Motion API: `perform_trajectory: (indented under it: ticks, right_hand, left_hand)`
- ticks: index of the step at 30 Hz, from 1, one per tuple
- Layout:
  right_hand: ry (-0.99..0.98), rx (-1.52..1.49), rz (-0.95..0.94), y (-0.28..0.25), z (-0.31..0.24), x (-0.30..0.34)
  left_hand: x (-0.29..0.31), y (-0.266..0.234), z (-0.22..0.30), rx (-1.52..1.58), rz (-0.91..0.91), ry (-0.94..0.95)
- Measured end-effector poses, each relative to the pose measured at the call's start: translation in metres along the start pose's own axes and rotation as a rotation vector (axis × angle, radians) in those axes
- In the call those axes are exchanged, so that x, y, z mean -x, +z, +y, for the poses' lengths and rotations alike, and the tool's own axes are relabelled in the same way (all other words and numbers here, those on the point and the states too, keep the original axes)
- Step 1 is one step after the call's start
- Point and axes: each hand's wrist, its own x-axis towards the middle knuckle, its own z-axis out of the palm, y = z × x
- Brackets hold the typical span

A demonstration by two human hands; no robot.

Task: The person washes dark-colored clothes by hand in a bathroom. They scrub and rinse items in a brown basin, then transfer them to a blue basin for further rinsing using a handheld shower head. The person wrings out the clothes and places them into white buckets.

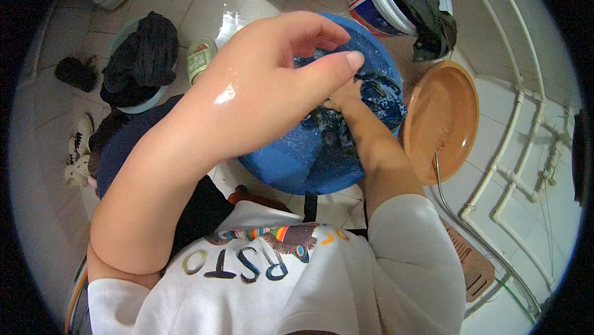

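Note:
My left hand (291, 62) is raised close to the camera, its skin wet and shining. Its thumb stands apart from the loosely bent fingers, and nothing shows between them. Below it sits a round blue basin (272, 171) with water and dark wet cloth inside. Down in this basin, my right hand (346, 95) has its fingers bent into a dark patterned cloth (382, 96). My left hand and forearm cover part of the basin.
A brown basin (445, 112) leans at the right, a metal hose (440, 189) at its rim. White buckets (374, 0) stand at the back, one with dark cloth. Left are a tub of black cloth (145, 56) and a green container (201, 56). White pipes (510, 124) line the right wall.

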Motion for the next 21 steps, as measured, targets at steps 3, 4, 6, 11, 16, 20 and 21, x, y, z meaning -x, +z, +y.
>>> perform_trajectory:
  ticks: [3,4,6,11,16,20,21]
  right_hand:
    - [-0.034,-0.022,-0.284,0.044,0.030,-0.057]
    - [-0.008,-0.067,-0.265,0.051,0.038,-0.069]
    - [0.054,-0.152,-0.223,0.058,0.058,-0.089]
    - [0.221,-0.475,-0.172,0.075,0.088,-0.105]
    - [0.327,-0.699,0.086,0.081,0.055,-0.050]
    - [0.203,-1.052,-0.065,0.019,0.033,0.045]
    - [0.174,-1.117,-0.067,0.011,0.034,0.067]
  left_hand:
    - [-0.003,-0.002,0.002,0.037,-0.007,-0.086]
    - [-0.004,-0.002,0.000,0.039,-0.008,-0.091]
    - [-0.006,-0.003,-0.003,0.052,-0.019,-0.100]
    - [-0.007,-0.005,0.002,0.073,-0.044,-0.078]
    - [-0.004,-0.003,0.000,0.080,-0.029,-0.014]
    - [0.002,-0.008,-0.002,0.073,-0.023,0.045]
    - [0.000,-0.008,-0.002,0.052,-0.022,0.090]
